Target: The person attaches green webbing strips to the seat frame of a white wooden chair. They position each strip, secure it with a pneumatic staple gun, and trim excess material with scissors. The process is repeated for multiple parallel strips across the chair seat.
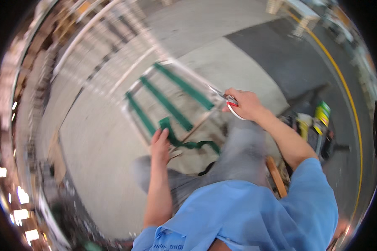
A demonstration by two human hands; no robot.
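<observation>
My left hand (160, 147) pinches the end of a loose green webbing strap (190, 144), which trails in waves to the right across my lap. In my right hand (248, 104) is a pair of scissors (233, 106) with red and white on the handles, its blades pointing up and left. Both hands are over the near end of a pale chair frame (191, 75). Three green straps (167, 103) run lengthwise across the frame's opening. The scissors are near the frame's right corner, and I cannot tell whether their blades touch it.
Pale slatted frames (109, 54) stand beyond, at the upper left. To my right lie a yellow-green container (322, 113) and several dark tools. A wooden piece (276, 176) is beside my right leg. A yellow line (343, 79) curves along the dark floor at the right.
</observation>
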